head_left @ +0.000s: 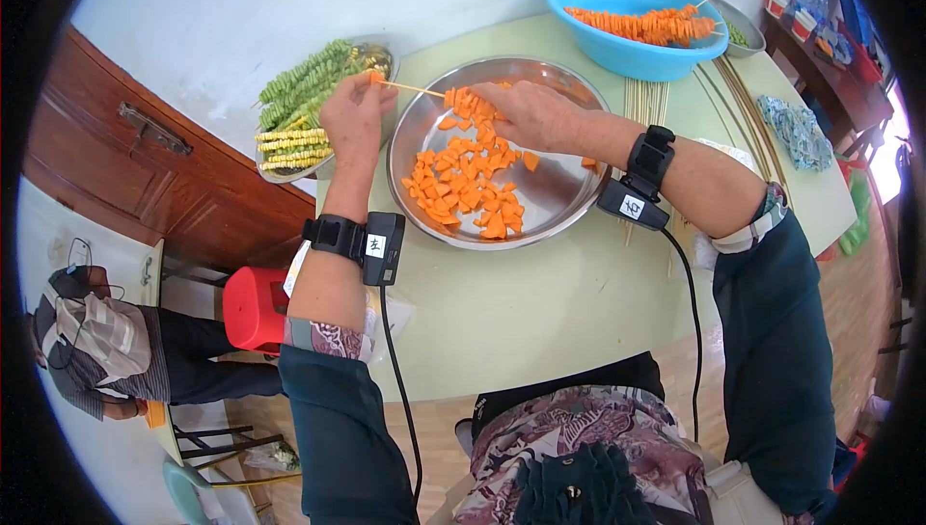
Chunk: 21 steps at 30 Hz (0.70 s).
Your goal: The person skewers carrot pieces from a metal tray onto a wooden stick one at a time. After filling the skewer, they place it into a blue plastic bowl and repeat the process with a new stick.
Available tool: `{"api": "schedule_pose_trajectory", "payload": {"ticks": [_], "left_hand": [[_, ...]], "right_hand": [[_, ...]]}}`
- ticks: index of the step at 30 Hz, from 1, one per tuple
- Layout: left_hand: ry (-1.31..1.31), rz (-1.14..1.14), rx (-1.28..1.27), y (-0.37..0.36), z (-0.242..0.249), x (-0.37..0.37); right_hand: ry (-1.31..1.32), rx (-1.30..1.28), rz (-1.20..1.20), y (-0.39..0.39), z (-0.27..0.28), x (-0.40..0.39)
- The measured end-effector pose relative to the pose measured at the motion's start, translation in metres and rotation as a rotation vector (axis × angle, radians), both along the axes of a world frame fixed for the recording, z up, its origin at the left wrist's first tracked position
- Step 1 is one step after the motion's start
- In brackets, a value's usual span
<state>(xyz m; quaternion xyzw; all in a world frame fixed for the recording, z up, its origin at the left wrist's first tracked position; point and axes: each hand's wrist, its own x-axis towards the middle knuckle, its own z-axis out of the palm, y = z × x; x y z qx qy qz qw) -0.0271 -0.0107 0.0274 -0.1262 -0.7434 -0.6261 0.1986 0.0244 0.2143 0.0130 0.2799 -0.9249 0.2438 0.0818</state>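
Note:
A thin skewer (pixel 417 90) stretches between my two hands above a steel bowl (pixel 569 212). My left hand (pixel 358 112) pinches an orange piece (pixel 374 77) at the skewer's left end. My right hand (pixel 536 115) is closed around the other end, where several orange pieces (pixel 466 102) are threaded in a row. Below, many loose orange pieces (pixel 468 183) lie in the bowl, mostly in its left half. Part of the skewer is hidden by my right hand.
A tray (pixel 289 176) of green and yellow skewers stands left; a blue basin (pixel 617 57) with orange skewers sits at the back. Bare sticks (pixel 646 106) lie right of the bowl, near a patterned cloth (pixel 796 130). Another person (pixel 116 332) and a red stool (pixel 253 310) are at left.

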Motion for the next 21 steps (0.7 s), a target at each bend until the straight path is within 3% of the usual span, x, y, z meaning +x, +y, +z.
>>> {"api": "schedule_pose_trajectory", "payload": {"ticks": [5, 8, 10, 11, 13, 16, 20, 21], "left_hand": [[0.033, 0.023, -0.044, 0.002, -0.001, 0.000], [0.073, 0.025, -0.082, -0.001, -0.001, -0.003], [0.129, 0.011, -0.122, -0.002, -0.003, -0.005], [0.125, 0.011, -0.119, -0.003, -0.005, -0.005], [0.136, 0.004, -0.113, 0.000, -0.002, -0.003], [0.131, 0.007, -0.148, 0.002, -0.002, -0.004], [0.124, 0.015, -0.148, 0.002, -0.002, -0.003], [0.141, 0.019, -0.168, 0.001, -0.002, -0.003]], "right_hand": [[0.036, 0.074, -0.052, -0.001, -0.001, 0.000], [0.063, -0.019, -0.019, 0.001, -0.006, -0.003], [-0.031, -0.290, 0.179, 0.001, -0.004, -0.001], [-0.035, -0.288, 0.178, 0.003, -0.001, -0.001], [-0.606, -0.388, 0.214, 0.005, 0.020, 0.007], [-0.682, -0.404, 0.230, 0.005, 0.015, 0.001], [-0.576, -0.315, 0.120, 0.001, 0.012, 0.004], [-0.272, -0.255, 0.107, -0.002, 0.003, 0.004]]}}
